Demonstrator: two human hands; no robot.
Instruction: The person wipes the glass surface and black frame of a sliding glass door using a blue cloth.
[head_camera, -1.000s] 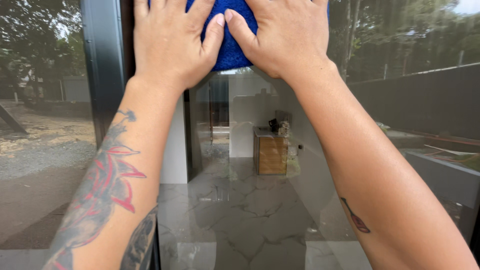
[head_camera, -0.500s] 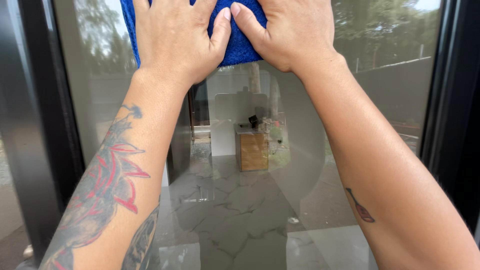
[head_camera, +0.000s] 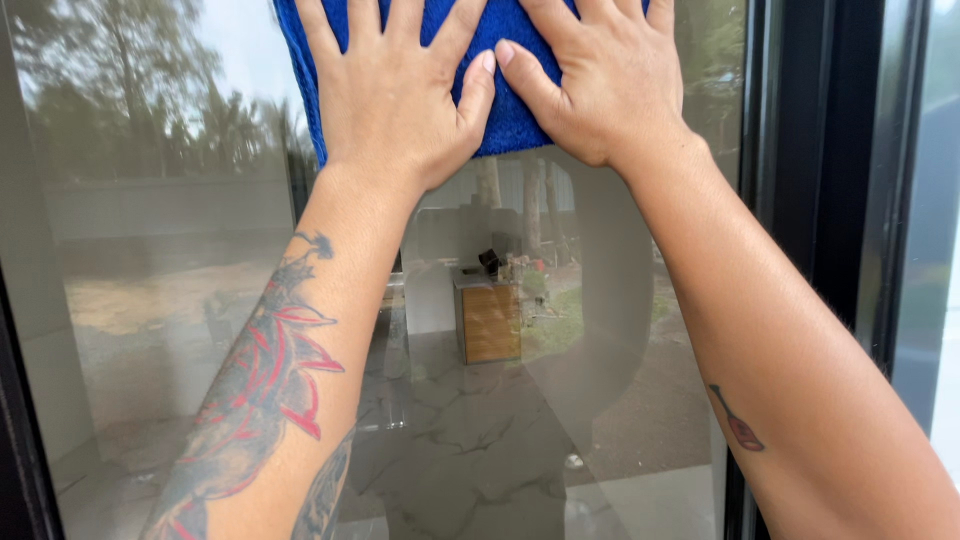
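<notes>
A blue cloth (head_camera: 505, 120) lies flat against a large glass pane (head_camera: 150, 250) at the top of the view. My left hand (head_camera: 395, 95) presses on the cloth's left part with fingers spread. My right hand (head_camera: 600, 85) presses on its right part, thumb nearly touching my left thumb. Both forearms reach up from below; the fingertips and the cloth's upper part are cut off by the frame's top edge.
A black frame (head_camera: 810, 200) borders the pane on the right, with another pane (head_camera: 935, 200) beyond it. A dark frame edge (head_camera: 15, 450) shows at lower left. Through the glass a wooden cabinet (head_camera: 490, 320) stands on a marble-patterned floor; trees reflect in the glass.
Both hands and the cloth have slid to the right across the pane. The left black frame has left the middle of the view and the right frame has come in.
</notes>
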